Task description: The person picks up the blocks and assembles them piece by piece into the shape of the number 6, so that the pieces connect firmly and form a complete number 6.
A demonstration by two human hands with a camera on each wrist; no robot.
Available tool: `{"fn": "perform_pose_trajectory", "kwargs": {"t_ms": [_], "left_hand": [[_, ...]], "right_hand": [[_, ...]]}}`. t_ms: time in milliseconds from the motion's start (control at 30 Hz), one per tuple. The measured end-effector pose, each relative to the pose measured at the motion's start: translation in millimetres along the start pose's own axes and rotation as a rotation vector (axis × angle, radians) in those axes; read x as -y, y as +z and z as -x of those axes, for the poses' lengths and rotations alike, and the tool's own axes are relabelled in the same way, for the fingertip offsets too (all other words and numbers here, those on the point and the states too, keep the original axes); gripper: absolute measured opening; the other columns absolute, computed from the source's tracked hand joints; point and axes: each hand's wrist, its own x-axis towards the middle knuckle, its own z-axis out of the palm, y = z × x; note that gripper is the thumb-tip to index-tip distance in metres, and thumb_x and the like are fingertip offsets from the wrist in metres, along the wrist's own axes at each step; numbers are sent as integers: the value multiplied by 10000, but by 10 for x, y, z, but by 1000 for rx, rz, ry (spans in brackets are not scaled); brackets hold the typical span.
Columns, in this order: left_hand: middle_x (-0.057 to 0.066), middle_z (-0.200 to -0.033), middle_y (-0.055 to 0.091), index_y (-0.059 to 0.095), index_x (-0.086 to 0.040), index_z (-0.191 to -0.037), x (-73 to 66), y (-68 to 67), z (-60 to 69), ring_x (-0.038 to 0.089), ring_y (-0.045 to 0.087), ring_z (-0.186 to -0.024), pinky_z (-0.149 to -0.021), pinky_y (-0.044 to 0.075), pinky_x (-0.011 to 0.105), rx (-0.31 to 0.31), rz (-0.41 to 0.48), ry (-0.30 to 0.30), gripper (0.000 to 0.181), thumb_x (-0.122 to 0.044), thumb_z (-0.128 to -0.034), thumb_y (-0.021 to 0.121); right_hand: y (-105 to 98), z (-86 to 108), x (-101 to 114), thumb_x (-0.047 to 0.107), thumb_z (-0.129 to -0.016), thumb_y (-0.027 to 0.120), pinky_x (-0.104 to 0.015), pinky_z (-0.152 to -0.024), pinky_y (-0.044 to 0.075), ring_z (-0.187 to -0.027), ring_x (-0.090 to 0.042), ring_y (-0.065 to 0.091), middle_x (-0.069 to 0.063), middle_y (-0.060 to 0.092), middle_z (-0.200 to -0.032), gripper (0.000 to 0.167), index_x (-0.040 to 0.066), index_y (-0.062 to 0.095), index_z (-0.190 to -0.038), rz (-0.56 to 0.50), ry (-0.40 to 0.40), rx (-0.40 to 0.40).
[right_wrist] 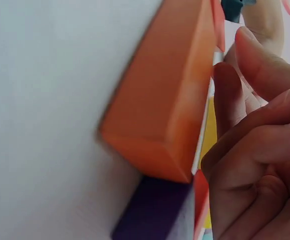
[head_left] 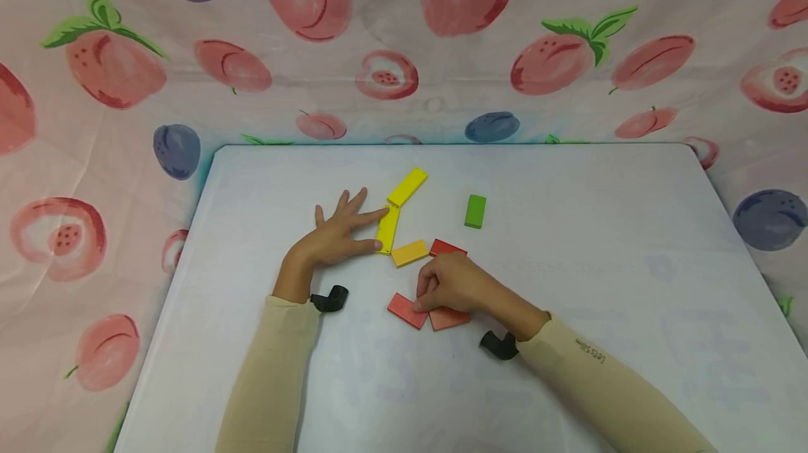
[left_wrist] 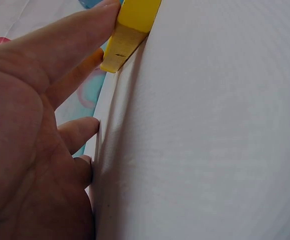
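In the head view my left hand (head_left: pixel 334 237) lies with fingers spread; thumb and index finger touch the left side of a long yellow block (head_left: pixel 388 232). Its end also shows in the left wrist view. My right hand (head_left: pixel 451 281) has bent fingers that hold nothing, the thumb tip at the right corner of a pinkish-red block (head_left: pixel 405 310). An orange-red block (head_left: pixel 449 318) lies under that hand, also large in the right wrist view. Against its end stands a dark purple block (right_wrist: pixel 154 205), hidden by the hand in the head view.
Another yellow block (head_left: pixel 407 186) meets the far end of the first. An amber block (head_left: pixel 409 254) and a red block (head_left: pixel 447 247) continue the line. Apart to the right lies a green block (head_left: pixel 475 212). The white table (head_left: pixel 568 214) meets a fruit-patterned cloth (head_left: pixel 442 74) behind.
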Motion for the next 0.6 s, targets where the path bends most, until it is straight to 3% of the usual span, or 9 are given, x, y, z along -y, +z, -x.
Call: {"fn": "perform_pose_trajectory", "kwargs": {"t_ms": [600], "left_hand": [[-26,-1742,-6,412,-420,-1548,-12,-15,1,286,-167,-1595,-1144,-227,705,10,7,-8,666,-519,-940,665]], "right_hand": [[-388,73,-66,290,-845,845,-294,-649,457,-719,-152,590,40,677,-703,104,219,769,-849,-41,19,-97]]}}
